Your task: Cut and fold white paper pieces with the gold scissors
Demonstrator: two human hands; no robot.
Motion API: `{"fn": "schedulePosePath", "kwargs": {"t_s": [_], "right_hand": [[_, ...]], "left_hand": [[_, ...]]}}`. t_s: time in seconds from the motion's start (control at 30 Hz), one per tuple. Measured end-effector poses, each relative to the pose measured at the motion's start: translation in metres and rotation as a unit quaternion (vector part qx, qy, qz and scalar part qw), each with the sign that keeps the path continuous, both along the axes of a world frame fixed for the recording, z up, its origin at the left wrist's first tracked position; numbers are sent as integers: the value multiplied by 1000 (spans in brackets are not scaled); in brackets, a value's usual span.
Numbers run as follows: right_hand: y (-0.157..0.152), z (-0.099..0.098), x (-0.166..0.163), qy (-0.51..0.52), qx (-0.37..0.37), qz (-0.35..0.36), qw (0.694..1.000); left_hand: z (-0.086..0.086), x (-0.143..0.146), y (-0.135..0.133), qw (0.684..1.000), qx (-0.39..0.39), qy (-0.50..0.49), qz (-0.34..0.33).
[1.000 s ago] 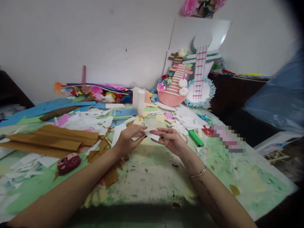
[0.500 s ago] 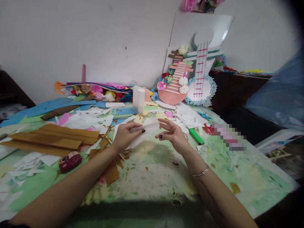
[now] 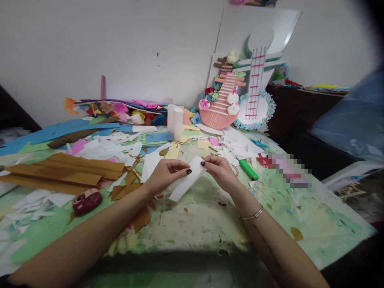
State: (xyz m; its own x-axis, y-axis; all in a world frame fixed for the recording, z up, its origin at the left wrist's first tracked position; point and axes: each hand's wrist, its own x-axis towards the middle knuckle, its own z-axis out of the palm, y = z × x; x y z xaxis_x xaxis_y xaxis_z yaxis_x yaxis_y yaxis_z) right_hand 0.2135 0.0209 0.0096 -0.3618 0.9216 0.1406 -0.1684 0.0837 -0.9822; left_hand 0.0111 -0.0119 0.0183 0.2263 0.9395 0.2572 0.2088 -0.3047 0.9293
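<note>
Strip [image 3: 185, 185], one, white, slants above the table [image 3: 195, 228] between two hands. Left hand [image 3: 165, 175] and right hand [image 3: 220, 173] reach forward, wrists angled inward, each thumb and fingers pinched closed on it. One bracelet [image 3: 256, 214] circles the right wrist.

Dim, soft light; glare on white board [image 3: 240, 28]; upper-right corner black.

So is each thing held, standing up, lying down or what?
White paper strip: held slantwise, between both hands
Left hand: pinching the strip
Right hand: pinching its upper end
White roll: standing upright
Brown paper: lying down, creased
Green object: lying down
White scraps: scattered, overlapping
Pink lute-shaped craft: propped up, tilted
Bracelet: around the right wrist
</note>
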Motion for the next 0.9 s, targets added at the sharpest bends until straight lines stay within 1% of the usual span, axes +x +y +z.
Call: {"fn": "schedulePosePath", "kwargs": {"t_s": [0.1, 0.23, 0.4, 0.57, 0.7, 0.9], "right_hand": [[-2, 0, -2, -13, 0, -8, 1000], [-2, -1, -4, -12, -1, -42, 999], [-1, -4, -5, -6, 17, -52, 998], [-3, -4, -6, -12, 47, -71, 996], [-4, -3, -6, -19, 56, -82, 995], [-6, 0, -8, -37, 77, -93, 992]], "left_hand": [[-6, 2, 1, 1000, 27, -6, 1], [-11, 3, 1, 999, 45, 6, 11], [-10, 5, -1, 999, 30, 14, 2], [-10, 5, -2, 1000, 25, -14, 4], [-11, 6, -2, 999, 9, -41, 0], [-10, 7, -3, 998, -13, -53, 1]]}}
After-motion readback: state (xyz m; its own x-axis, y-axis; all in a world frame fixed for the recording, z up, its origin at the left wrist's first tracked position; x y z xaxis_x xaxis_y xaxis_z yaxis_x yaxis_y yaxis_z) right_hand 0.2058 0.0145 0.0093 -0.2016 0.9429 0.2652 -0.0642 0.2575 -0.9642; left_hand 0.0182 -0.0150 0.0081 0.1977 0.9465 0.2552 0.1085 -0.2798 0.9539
